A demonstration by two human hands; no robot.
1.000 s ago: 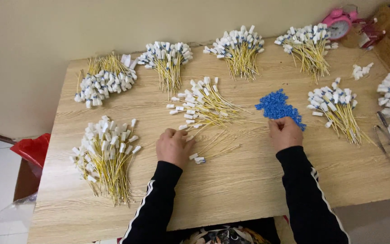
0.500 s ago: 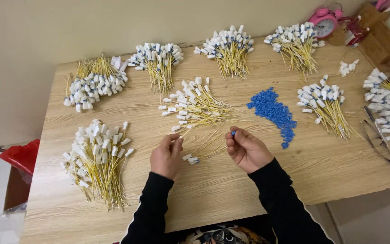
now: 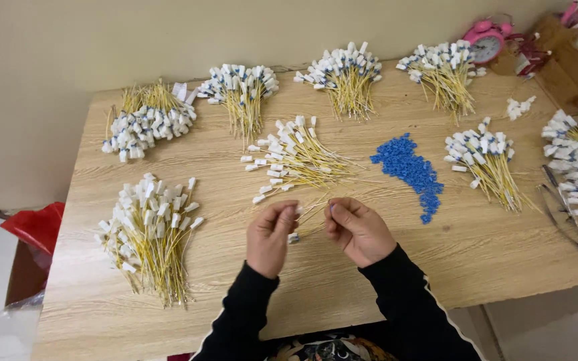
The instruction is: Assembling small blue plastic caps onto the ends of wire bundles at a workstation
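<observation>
both hands pinch one thin yellow wire (image 3: 310, 212) over the bench (image 3: 476, 261): left hand (image 3: 270, 235) fingers at its white end, right hand (image 3: 356, 230) fingers narrow. looks light and bendy; best held near the stiff tip.

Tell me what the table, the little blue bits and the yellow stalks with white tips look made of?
The table looks like pale wood or a wood-look laminate: straight printed-looking grain, matt. The blue pieces seem to be moulded plastic, uniform bright colour. The yellow stalks look like thin plastic-coated wires, slightly bent, with white, likely plastic, end caps. The left hand and right hand pinch one between them.
</observation>
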